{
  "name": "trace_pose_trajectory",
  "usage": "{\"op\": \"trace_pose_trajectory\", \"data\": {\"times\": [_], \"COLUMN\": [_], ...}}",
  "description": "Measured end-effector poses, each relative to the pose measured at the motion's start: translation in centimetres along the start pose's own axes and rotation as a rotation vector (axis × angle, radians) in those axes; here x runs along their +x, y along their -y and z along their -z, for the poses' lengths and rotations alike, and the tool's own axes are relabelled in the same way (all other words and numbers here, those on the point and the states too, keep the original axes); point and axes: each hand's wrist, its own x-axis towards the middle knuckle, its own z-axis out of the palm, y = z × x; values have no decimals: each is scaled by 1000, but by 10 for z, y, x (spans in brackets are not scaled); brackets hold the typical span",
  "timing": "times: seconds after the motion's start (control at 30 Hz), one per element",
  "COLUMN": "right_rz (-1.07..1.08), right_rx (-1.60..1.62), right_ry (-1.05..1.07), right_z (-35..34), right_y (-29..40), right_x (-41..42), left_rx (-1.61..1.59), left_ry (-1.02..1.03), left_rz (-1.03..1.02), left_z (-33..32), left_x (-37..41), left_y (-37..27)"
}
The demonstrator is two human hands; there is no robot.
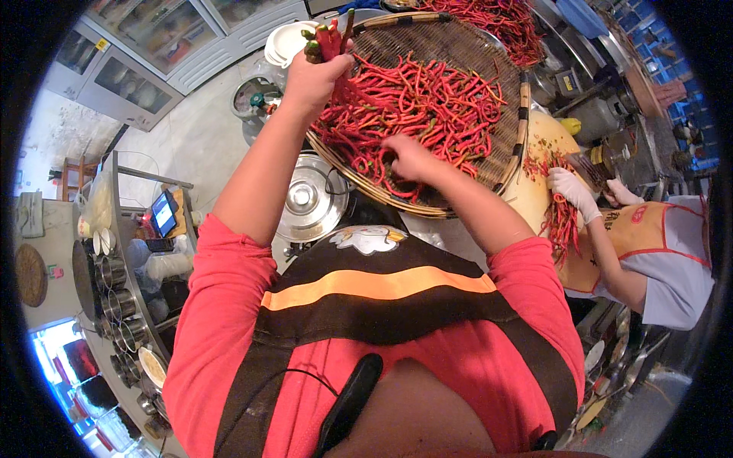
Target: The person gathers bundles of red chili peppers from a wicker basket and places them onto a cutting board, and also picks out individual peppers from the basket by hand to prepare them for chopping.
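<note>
A large round woven bamboo basket (372, 24) lies before me, with a heap of long, thin red chili peppers (441, 109) spread over it. Over its left side, my left hand (319, 77) grips a bunch of red chilies (329, 43), their green stem ends sticking up out of the fist. My right hand (411, 159) reaches into the near part of the heap with bent fingers touching the peppers. Its fingertips are partly hidden, so whether a chili is pinched there is unclear.
At right, a co-worker's white-gloved hand (572, 192) holds chilies on a round cutting board (535, 129), beside a cleaver (587, 169). A lidded metal pot (306, 197) and a gas cylinder (252, 106) stand left of the basket. More chilies (498, 28) are piled beyond.
</note>
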Motion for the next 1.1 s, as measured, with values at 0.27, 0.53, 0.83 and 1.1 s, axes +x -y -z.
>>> {"op": "trace_pose_trajectory", "data": {"times": [0.27,0.53,0.83,1.1], "right_rz": [-171,306,205,-82], "right_rx": [499,952,1496,1801], "right_ry": [-215,-577,-376,-414], "right_z": [93,180,114,99], "right_y": [26,97,99,100], "right_x": [9,-2,-13,-18], "left_rx": [-48,-250,-820,-797], "left_ry": [17,154,362,267], "left_rz": [130,231,323,215], "left_z": [15,-5,-25,-24], "left_x": [1,-4,-19,-21], "left_y": [15,11,10,7]}}
